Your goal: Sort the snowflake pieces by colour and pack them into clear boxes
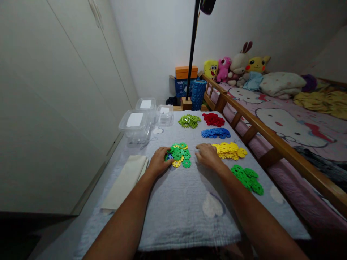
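A mixed pile of green, yellow and blue interlocking plastic discs (pixel 178 153) lies mid-table. My left hand (pixel 159 159) rests at its left edge, thumb and fingers apart and touching the discs. To the right of the pile, my right hand (pixel 206 155) is over the cloth, palm down, fingers slightly bent and apart, with nothing visible in them. Just beyond it sits a heap of yellow discs (pixel 229 150). Green discs (pixel 247 178) lie nearer, partly behind my right forearm. Farther back are blue discs (pixel 215 133), red pieces (pixel 213 119) and light green pieces (pixel 189 121).
Clear plastic containers with lids (pixel 135 122) stand at the back left. A folded beige cloth (pixel 126 182) lies left of my left forearm. A black pole on a wooden base (pixel 186 104) rises behind the table. The wooden bed rail (pixel 251 128) runs along the right.
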{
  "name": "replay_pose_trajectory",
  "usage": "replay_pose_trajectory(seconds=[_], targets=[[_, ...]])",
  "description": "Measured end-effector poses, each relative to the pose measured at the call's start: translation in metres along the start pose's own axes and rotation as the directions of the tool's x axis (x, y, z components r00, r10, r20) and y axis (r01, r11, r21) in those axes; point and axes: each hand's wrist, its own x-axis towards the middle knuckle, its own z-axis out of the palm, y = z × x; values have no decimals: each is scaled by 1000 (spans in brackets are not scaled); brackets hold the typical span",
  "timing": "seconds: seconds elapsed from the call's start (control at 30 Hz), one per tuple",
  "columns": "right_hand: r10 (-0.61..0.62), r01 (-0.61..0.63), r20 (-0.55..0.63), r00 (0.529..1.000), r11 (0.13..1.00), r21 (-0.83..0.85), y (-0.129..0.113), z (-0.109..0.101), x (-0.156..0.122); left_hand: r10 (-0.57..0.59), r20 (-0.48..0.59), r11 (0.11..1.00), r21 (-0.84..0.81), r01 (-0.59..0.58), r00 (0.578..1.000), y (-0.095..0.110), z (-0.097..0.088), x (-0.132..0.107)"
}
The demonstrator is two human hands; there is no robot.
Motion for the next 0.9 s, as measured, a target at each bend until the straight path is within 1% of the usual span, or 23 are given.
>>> replay_pose_trajectory(seconds=[0.1, 0.17, 0.27, 0.33, 0.47, 0.67, 0.8, 0.9], targets=[[-99, 103, -37, 994, 986, 131, -22, 15, -12, 7, -7, 1000, -9, -7, 1000, 0, 0, -1], [-120, 132, -78, 990, 976, 174, -33, 24, -17, 5, -10, 1000, -19, -5, 1000, 0, 0, -1], [-121, 140, -116, 986, 974, 178, -41, 31, -22, 4, 0, 1000, -31, -4, 1000, 0, 0, -2], [-133, 151, -119, 984, 976, 159, -41, 32, -24, 3, 7, 999, -35, -3, 1000, 0, 0, -1], [-157, 167, -82, 984, 977, 134, -37, 33, -25, 2, 8, 999, -34, -2, 1000, 0, -1, 0], [-143, 152, -76, 987, 979, 137, -35, 34, -26, -4, 14, 1000, -20, 5, 1000, 1, -1, -1], [-123, 127, -29, 992, 975, 184, -34, 26, -31, -8, 8, 1000, -9, 8, 1000, 0, 0, 0], [-143, 133, 25, 989, 960, 248, -29, 16, -37, -3, 3, 1000, -6, 3, 1000, 0, 0, 0]])
